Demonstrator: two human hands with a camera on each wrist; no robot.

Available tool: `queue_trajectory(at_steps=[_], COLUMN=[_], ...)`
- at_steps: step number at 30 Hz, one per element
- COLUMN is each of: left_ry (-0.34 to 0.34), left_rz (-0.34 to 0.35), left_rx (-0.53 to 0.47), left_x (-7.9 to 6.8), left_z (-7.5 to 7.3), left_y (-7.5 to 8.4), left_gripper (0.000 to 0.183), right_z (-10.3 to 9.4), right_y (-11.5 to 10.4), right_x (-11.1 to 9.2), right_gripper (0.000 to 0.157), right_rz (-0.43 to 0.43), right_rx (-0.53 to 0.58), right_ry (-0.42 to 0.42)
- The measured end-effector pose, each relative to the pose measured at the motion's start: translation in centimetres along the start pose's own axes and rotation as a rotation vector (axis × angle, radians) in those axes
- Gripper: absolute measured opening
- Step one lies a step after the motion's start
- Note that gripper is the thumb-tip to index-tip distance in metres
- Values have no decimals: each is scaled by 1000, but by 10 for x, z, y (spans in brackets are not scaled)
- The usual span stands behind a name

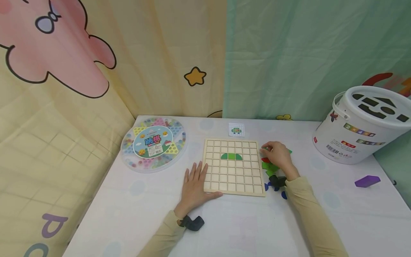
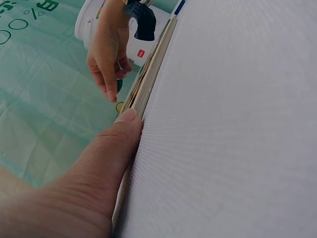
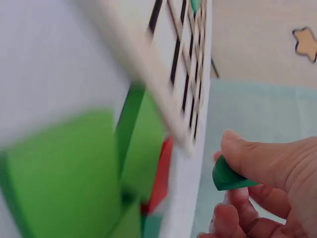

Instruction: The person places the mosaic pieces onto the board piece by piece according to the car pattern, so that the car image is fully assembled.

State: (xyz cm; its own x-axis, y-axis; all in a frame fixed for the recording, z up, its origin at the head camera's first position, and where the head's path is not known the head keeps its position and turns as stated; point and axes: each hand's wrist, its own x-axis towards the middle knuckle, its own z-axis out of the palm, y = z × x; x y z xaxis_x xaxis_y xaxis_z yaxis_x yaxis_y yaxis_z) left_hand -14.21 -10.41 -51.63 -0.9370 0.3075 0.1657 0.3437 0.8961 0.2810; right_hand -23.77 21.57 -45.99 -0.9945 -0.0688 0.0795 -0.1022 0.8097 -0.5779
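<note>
A wooden grid board (image 1: 212, 178) lies on the table, with a light green square (image 1: 231, 156) in its upper part between two dark green curved pieces. My left hand (image 1: 194, 185) lies at the board's lower left corner with fingers straight. In the left wrist view its thumb (image 2: 111, 148) presses along the board's edge. My right hand (image 1: 277, 155) is off the board's right side and pinches a dark green curved block (image 3: 228, 174) between thumb and fingers. Under that hand lie light green blocks (image 3: 64, 173) and a red block (image 3: 159, 178).
A small picture card (image 1: 236, 130) lies behind the board. Blue pieces (image 1: 284, 195) are scattered at its right. A round, clear game box (image 1: 153, 144) lies at the left. To the right stand a white bucket (image 1: 356, 128) with a slotted lid and a purple block (image 1: 367, 181).
</note>
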Motion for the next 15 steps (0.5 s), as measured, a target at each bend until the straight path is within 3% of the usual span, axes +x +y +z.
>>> queue_trajectory(at_steps=[4, 15], left_ry=[-4, -23], left_rz=[-5, -20], left_rx=[1, 7], left_x=[0, 1], left_z=[1, 0], left_y=[-1, 0], left_gripper=[115, 115], right_z=[6, 43], right_y=[-14, -62], right_x=[-4, -14], right_gripper=[17, 10], right_rz=[-97, -221], right_rx=[40, 222], right_ry=[11, -81])
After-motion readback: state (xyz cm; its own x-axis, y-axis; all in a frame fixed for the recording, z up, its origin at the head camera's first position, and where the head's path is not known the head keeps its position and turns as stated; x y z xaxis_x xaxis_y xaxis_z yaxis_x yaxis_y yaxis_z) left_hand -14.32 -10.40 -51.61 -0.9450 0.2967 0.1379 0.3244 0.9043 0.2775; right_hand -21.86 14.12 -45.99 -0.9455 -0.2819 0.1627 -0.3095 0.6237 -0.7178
